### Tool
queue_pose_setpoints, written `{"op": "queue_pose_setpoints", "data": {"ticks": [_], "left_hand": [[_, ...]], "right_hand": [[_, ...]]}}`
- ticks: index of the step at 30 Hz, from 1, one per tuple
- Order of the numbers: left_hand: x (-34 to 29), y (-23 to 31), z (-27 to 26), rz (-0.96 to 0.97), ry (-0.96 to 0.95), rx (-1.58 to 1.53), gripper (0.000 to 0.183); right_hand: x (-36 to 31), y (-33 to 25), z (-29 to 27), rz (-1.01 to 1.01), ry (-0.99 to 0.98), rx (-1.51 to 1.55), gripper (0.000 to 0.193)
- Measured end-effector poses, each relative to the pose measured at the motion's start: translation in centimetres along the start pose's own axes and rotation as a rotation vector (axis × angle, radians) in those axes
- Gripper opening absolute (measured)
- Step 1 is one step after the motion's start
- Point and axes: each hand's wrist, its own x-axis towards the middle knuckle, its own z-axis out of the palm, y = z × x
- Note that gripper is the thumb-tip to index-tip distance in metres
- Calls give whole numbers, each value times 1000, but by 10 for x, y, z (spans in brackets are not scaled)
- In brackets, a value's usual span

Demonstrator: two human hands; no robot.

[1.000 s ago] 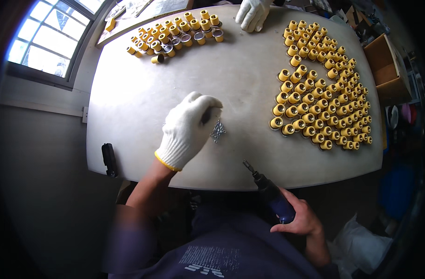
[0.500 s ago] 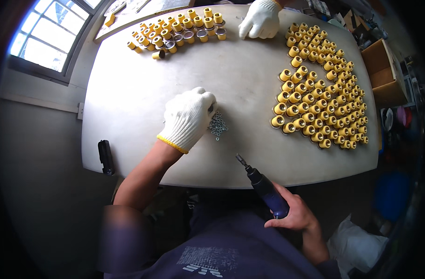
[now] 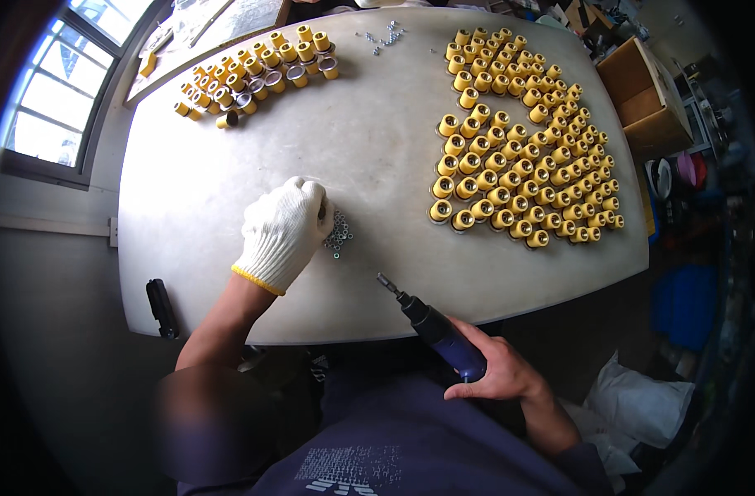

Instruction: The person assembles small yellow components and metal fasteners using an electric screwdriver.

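Observation:
My left hand (image 3: 282, 223), in a white knit glove with a yellow cuff, is closed just beside a small heap of metal nuts (image 3: 339, 231) on the table. Its fingertips are turned away, so whatever they may pinch is hidden. Bare-skinned, my right hand (image 3: 503, 366) wraps round the body of a dark blue and black power screwdriver (image 3: 444, 337) at the table's near edge. The tool's socket tip (image 3: 386, 282) points up and left, over the tabletop and apart from the nuts.
Many yellow cylinders with metal-lined holes (image 3: 510, 169) stand on the right of the table (image 3: 369, 149); another group (image 3: 262, 62) is at the far left. Loose small nuts (image 3: 386, 37) lie at the far edge. A black tool-like object (image 3: 161, 307) lies near left. A cardboard box (image 3: 642, 91) stands beyond the right edge.
The view has shifted, so the table's things sit farther left. A co-worker's gloved hand has withdrawn from the far edge, uncovering loose nuts. My left hand remains by the heap; my right still holds the screwdriver.

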Motion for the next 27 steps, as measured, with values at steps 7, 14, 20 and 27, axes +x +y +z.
{"op": "queue_pose_setpoints", "data": {"ticks": [7,14,20,27], "left_hand": [[-14,5,-55,-432,-239,-988,26],[-52,9,-57,-670,-707,-1725,27],[-58,2,-57,-655,-693,-1678,28],[-56,-10,-66,-623,-693,-1573,21]], "right_hand": [[5,-4,4,-144,108,-108,112],[31,-19,13,-300,189,-199,100],[39,-25,13,-306,182,-274,101],[46,-30,16,-361,167,-380,109]]}}
